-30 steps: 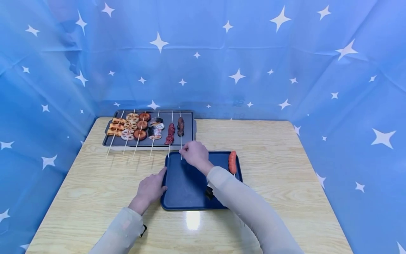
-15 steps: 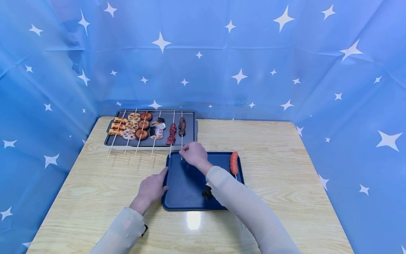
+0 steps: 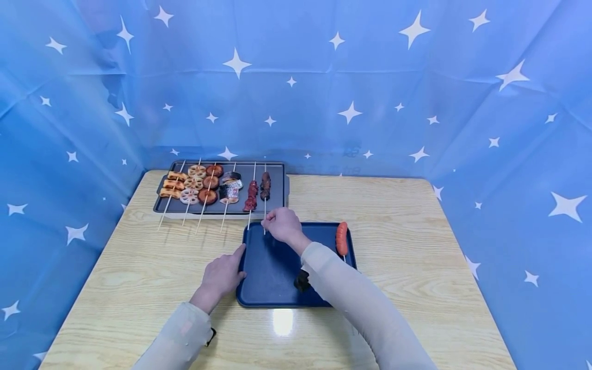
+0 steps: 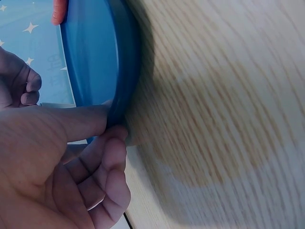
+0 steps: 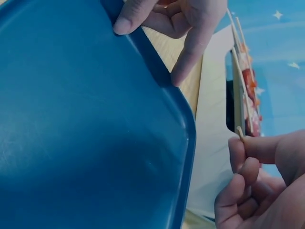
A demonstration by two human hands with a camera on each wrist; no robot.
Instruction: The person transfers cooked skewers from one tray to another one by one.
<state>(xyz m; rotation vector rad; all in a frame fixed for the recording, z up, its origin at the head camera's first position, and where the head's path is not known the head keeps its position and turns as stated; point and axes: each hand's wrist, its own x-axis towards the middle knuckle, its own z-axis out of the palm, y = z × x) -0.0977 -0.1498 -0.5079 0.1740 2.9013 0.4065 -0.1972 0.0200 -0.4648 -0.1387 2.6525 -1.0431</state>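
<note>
Your right fingers (image 5: pixel 261 148) pinch the dark skewer (image 3: pixel 265 186), left fingers (image 4: pixel 116 183) the blue tray (image 3: pixel 273 272). Held near its end, the skewer could swivel.

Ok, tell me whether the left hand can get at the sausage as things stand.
Probably not directly: the left hand pinches the left rim of the blue tray, the sausage lies along its right side, and the right arm crosses between them.

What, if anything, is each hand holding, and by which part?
The right hand pinches the dark skewer by its stick's near end; the left hand grips the blue tray by its rim.
</note>
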